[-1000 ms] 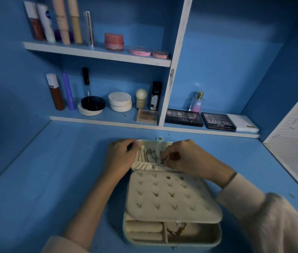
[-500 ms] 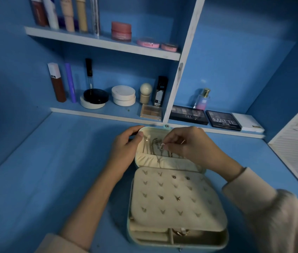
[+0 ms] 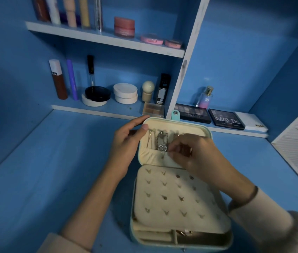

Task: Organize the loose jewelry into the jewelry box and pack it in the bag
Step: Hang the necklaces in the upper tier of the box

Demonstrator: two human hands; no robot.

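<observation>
On the blue table [image 3: 53, 170] the box [image 3: 135, 232] stands open, centre and near, with its lid [image 3: 181, 125] raised on the far side. The left hand [image 3: 126, 148] steadies that lid at its left rim, thumb pressed on the cream lining and the other fingers curled over the far edge, so the rim is clamped between them. Inside the lid, several chains hang side by side. One is a necklace [image 3: 160, 141] with a sparkly heart pendant that dangles just above the gathered pocket [image 3: 150, 157].

The right hand [image 3: 195, 156] reaches in from the right, its fingertips [image 3: 170, 149] drawn together at the pendant. They seem to pinch the necklace there, though the exact hold is too small to confirm.

Nearer, the panel [image 3: 177, 196] lies over the base and carries rows of small earrings. Below it a gold piece [image 3: 183, 232] shows in the near compartment.

Judging from this, the sorting is well along: the lid, panel and base all hold jewelry, and no loose pieces show on the table. What looks to remain is settling this necklace, closing the box and packing it. No bag is in view, so that step is not yet begun.
</observation>
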